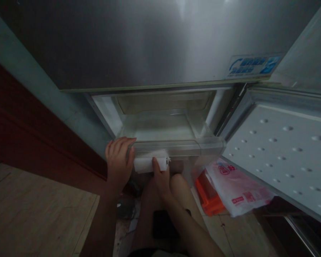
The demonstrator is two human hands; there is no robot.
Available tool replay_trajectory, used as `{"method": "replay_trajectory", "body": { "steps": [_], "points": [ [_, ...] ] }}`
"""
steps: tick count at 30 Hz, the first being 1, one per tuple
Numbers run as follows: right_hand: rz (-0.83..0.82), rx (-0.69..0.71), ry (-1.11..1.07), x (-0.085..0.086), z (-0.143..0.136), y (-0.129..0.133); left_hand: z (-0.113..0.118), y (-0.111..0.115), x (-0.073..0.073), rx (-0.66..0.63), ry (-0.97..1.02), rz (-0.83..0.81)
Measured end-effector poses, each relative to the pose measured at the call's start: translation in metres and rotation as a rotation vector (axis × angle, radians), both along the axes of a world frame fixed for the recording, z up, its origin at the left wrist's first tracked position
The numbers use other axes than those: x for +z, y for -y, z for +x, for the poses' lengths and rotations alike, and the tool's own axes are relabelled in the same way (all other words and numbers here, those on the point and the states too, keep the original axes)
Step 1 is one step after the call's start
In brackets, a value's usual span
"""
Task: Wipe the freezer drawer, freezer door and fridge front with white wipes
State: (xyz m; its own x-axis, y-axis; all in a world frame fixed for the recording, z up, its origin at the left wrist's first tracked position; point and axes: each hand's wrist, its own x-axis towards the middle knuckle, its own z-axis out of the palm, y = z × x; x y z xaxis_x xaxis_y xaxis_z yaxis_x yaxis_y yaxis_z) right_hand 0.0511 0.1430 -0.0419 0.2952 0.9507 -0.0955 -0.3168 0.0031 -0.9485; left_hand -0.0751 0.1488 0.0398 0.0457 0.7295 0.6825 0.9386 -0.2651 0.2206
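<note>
A clear plastic freezer drawer (171,146) is pulled partway out of the lower compartment, and its inside shows a bare pale floor. My left hand (119,157) grips the drawer's left front corner, fingers over the rim and thumb at the front. A folded white cloth (144,164), with a small dark mark and loose threads at its right end, lies against the drawer's front face. My right hand (161,176) holds it near that end, thumb on top; the other fingers are hidden beneath.
The lower fridge door (283,150) stands open at right, above a plastic bag (240,189) and an orange container (207,194). Overhead is the metal upper door (149,43). A red-brown wooden panel (42,135) rises at left. A dark flat object (164,225) lies on my lap.
</note>
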Motion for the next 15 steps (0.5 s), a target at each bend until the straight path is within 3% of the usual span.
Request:
{"method": "replay_trajectory", "body": {
  "steps": [5,9,15],
  "points": [
    [-0.065,-0.060,-0.128,-0.005,-0.002,-0.001,-0.001,-0.001,-0.001,-0.004,-0.014,0.014],
    [-0.084,-0.148,-0.183,-0.018,0.024,-0.004,-0.002,-0.001,-0.003,0.001,-0.011,0.008],
    [0.026,-0.306,-0.253,-0.036,0.060,-0.007,-0.002,-0.001,-0.003,0.000,-0.015,0.017]
  ]
}}
